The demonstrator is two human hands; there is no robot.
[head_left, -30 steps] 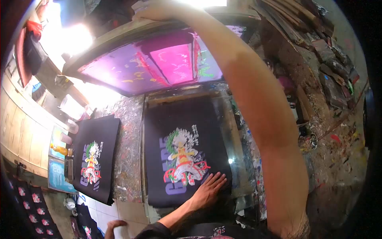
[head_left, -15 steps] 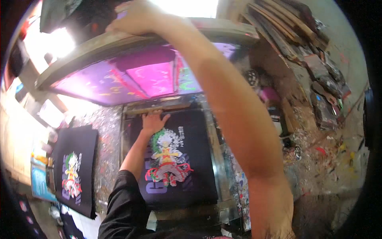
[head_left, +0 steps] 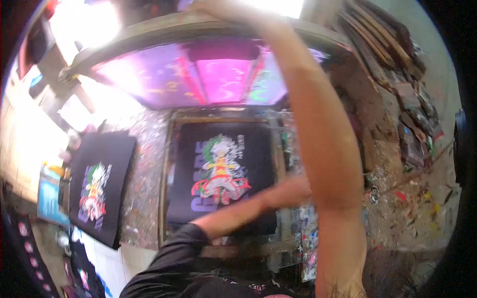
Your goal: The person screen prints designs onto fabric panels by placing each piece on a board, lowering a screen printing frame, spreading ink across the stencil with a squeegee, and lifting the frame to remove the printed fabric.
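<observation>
The left hand (head_left: pixel 295 190), too blurred for me to tell its grip, is showing at three o'clock beside the printed black cloth (head_left: pixel 221 166), which is lying flat. A matching cloth (head_left: pixel 102 186) is lying at nine. Beyond, at twelve, a framed screen (head_left: pixel 223 77) is standing tilted, the right hand (head_left: pixel 213 7), grip also unclear, resting along its top edge.

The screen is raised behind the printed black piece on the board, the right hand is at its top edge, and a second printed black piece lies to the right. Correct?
Not quite: the second printed black piece lies to the left of the printed black piece on the board, as the head view shows. The rest stands.
</observation>
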